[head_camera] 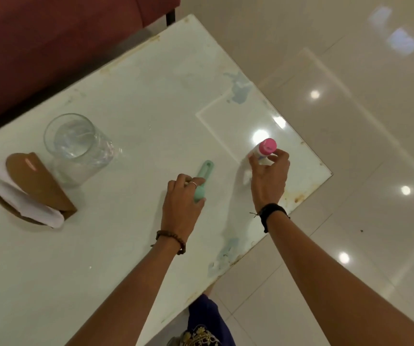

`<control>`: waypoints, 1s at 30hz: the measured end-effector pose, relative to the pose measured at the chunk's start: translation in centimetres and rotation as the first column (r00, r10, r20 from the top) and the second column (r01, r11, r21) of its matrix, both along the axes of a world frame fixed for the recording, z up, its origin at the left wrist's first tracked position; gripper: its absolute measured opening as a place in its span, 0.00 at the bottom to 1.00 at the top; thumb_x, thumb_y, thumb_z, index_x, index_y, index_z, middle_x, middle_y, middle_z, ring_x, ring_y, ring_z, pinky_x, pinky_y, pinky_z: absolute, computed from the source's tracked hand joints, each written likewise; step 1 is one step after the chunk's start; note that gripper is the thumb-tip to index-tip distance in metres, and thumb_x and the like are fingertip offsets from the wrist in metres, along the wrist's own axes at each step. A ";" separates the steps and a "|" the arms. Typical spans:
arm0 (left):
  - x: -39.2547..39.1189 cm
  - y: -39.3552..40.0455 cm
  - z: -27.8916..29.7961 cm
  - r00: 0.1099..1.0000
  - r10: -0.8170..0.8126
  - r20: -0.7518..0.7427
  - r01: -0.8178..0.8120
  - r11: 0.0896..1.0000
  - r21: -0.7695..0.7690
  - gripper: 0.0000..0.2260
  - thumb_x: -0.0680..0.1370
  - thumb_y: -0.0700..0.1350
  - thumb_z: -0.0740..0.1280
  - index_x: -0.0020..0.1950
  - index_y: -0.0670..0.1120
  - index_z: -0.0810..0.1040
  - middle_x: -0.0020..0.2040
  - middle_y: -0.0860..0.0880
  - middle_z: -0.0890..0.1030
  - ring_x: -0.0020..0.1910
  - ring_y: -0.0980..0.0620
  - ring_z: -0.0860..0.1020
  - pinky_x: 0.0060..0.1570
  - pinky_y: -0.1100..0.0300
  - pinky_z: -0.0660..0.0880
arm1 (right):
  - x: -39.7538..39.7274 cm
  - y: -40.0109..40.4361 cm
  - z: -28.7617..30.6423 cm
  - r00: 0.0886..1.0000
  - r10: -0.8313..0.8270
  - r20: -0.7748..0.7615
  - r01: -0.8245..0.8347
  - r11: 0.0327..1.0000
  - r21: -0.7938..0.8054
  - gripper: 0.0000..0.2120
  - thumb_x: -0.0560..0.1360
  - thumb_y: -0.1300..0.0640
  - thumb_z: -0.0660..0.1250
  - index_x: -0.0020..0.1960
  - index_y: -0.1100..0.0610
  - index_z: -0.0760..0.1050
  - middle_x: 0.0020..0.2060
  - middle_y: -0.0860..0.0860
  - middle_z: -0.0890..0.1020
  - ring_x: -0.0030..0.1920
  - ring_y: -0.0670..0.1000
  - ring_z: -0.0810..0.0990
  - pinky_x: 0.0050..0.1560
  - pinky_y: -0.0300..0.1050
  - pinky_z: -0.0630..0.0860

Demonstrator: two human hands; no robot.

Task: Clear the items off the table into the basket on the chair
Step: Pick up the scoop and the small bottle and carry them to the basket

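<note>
Head cam, looking down on white table (pixel 131 101). Item count on table: 4.

1x mint-green tool (pixel 202 181), lying flat near centre. Left hand (pixel 183 198) is resting over its lower end, fingers curling round it, gripping; upper end w/ slot is sticking out past the fingers.

1x small white bottle w/ pink cap (pixel 265 149), near table's right edge. Right hand (pixel 269 176) is pinching it btwn thumb and fingertips, just under the cap. Cannot tell if bottle base is touching table.

1x clear glass jar (pixel 78 146), upright, well left of both hands.

1x brown napkin holder (pixel 32 188) w/ white napkins, just beside jar on its left.

Basket: not in frame.
</note>
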State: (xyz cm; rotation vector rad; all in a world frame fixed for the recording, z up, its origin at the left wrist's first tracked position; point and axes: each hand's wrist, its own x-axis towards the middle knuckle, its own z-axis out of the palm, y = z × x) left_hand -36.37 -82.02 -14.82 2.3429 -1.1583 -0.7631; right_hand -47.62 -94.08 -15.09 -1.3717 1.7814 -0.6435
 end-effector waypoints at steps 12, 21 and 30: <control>3.8 10.2 3.4 0.929 0.257 -0.266 -0.310 0.933 -0.182 0.16 0.70 0.42 0.73 0.56 0.50 0.78 0.51 0.55 0.71 0.53 0.54 0.71 0.44 0.73 0.68 | 4.3 9.0 2.2 0.910 0.415 0.002 -0.414 0.908 -0.069 0.15 0.70 0.49 0.71 0.52 0.51 0.70 0.46 0.43 0.78 0.45 0.40 0.79 0.43 0.41 0.76; 11.6 34.4 9.3 0.859 0.455 -0.235 -0.505 0.827 -0.246 0.16 0.70 0.45 0.73 0.57 0.51 0.77 0.51 0.57 0.72 0.52 0.59 0.72 0.49 0.80 0.66 | 16.6 34.0 8.0 0.629 0.739 0.242 -0.728 0.669 -0.152 0.19 0.63 0.45 0.67 0.51 0.33 0.64 0.46 0.39 0.78 0.46 0.36 0.78 0.41 0.28 0.75; 23.4 66.1 14.4 0.522 0.847 0.100 -0.782 0.522 -0.339 0.15 0.67 0.40 0.75 0.51 0.47 0.80 0.49 0.53 0.76 0.49 0.57 0.74 0.49 0.75 0.68 | 33.9 61.6 12.0 0.074 0.945 0.318 -0.971 0.142 -0.195 0.19 0.65 0.44 0.71 0.51 0.33 0.66 0.46 0.36 0.80 0.47 0.41 0.80 0.44 0.33 0.78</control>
